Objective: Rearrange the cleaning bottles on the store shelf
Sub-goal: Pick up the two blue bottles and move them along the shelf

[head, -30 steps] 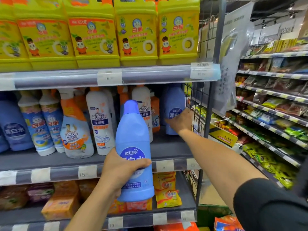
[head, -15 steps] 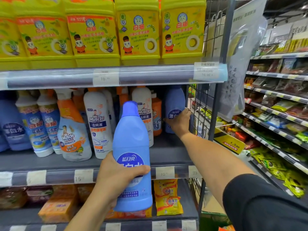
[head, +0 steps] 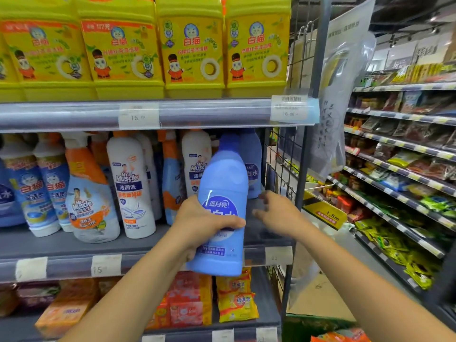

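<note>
While left hand (head: 202, 224) grips it, blue bottle (head: 223, 174) glossy, round-shouldered.

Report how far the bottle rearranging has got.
Done: one blue bottle stands back right on the middle shelf. In hand: the left hand grips a second blue bottle, not yet on the shelf; the right hand hovers open beside it. Left: setting it down, likely in front.
</note>
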The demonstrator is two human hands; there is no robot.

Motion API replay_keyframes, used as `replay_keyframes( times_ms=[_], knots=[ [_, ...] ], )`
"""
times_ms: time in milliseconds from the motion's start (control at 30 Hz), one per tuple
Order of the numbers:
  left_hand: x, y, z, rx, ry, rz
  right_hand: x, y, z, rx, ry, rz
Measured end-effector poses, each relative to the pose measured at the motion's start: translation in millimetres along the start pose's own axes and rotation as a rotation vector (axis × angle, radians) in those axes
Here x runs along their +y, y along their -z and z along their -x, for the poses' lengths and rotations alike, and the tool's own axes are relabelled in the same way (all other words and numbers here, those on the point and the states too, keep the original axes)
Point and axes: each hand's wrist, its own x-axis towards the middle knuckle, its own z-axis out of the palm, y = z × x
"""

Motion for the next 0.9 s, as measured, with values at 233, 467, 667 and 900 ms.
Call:
replay_keyframes(
  times_ms=[233,467,667,900],
  knots=[
    [4.9,-47.8,-60.9,0.097,-0.016,0.023,60.6,-18.3,89.4,0.033,0.25,0.171],
    [-14.5,-91.1,-117.1,0.29,-0.092,-0.128,77.1,-45.9,82.2,0.12,0.307,0.172],
    [-23.0,-104.5,-148.6,0.349,-0.134,-0.206,81.2,-51.0,78.6,0.14,0.291,0.135],
    [-34.3,-106.7,-165.2,0.261,-0.179,-0.088,78.5,-53.2,80.0,0.136,0.258,0.095]
  ],
)
